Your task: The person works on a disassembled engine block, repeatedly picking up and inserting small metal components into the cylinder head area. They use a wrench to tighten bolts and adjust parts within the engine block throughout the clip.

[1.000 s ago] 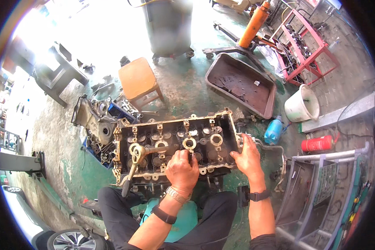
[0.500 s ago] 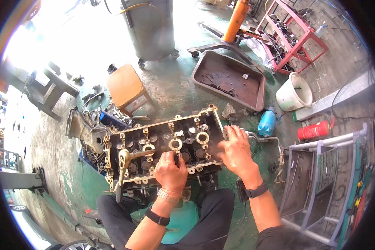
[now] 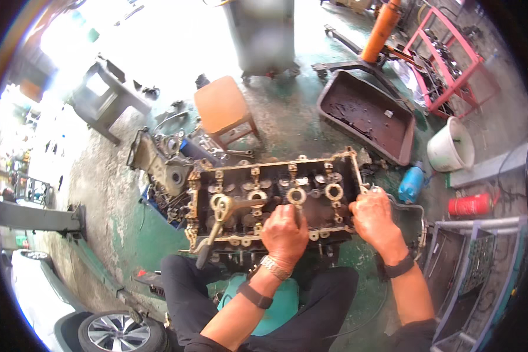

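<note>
A long metal cylinder head (image 3: 287, 162), oily and dark inside with several round rings along its middle, lies across in front of my knees. My left hand (image 3: 284, 234) rests at its near side, fingers curled by the third ring; what they grip, if anything, is hidden. At the right end wall my right hand (image 3: 374, 214) is closed round the edge, its thumb toward the inside. A ratchet (image 3: 220, 214) lies over the left part, its dark handle hanging past the near edge and a bar pointing right toward my left hand.
Metal engine parts (image 3: 167, 167) are piled at the left end. Beyond stand an orange-topped stool (image 3: 220, 105) and a brown tray (image 3: 366, 114). To the right are a blue bottle (image 3: 410, 183), a white bucket (image 3: 449, 146), a red extinguisher (image 3: 470, 205) and a grey tool rack (image 3: 481, 226).
The view has swung left, so the scene sits further right. My right hand has gone from loosely spread fingers to closed at the cylinder head's right end. My left hand stays curled beside the rings.
</note>
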Available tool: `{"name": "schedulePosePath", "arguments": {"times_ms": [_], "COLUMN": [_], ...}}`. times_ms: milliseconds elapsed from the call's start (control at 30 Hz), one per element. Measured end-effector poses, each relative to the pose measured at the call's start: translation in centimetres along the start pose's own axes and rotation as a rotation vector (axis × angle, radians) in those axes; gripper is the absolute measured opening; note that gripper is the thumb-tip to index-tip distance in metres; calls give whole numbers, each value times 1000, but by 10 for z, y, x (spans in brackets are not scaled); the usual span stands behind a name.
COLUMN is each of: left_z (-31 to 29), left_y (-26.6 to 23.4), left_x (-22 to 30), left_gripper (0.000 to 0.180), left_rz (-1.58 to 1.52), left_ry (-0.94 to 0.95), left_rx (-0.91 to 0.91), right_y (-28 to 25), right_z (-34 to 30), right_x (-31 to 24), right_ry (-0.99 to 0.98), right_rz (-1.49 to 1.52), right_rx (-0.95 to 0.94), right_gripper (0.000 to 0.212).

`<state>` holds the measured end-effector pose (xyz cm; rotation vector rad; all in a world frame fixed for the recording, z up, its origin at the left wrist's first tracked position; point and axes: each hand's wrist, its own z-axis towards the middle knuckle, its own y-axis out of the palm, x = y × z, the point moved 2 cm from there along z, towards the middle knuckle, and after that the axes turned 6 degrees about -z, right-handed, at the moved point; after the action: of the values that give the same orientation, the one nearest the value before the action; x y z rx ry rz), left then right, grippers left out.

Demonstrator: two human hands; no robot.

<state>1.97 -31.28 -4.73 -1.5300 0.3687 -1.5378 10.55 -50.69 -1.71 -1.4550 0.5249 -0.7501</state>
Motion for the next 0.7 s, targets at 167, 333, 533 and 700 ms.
{"name": "schedulePosePath", "arguments": {"times_ms": [167,333,533,700], "left_z": [1,1,2,2], "left_y": [-1,-2,-3,-4], "left_x": [0,1,2,1], "left_gripper": [16,15,15,15], "left_rz": [-57,-84,-113,-127], "left_ry": [1,-7,-20,-29], "left_rx": [6,5,-1,0], "right_y": [0,-3,-4,-5], "right_z": [6,9,12,19], "right_x": [4,7,8,11], "right_ry": [16,29,-8,0], "right_rz": [33,104,24,26], "right_rx": [-260,-308,-395,-457], "right_gripper": [7,14,13,15]}}
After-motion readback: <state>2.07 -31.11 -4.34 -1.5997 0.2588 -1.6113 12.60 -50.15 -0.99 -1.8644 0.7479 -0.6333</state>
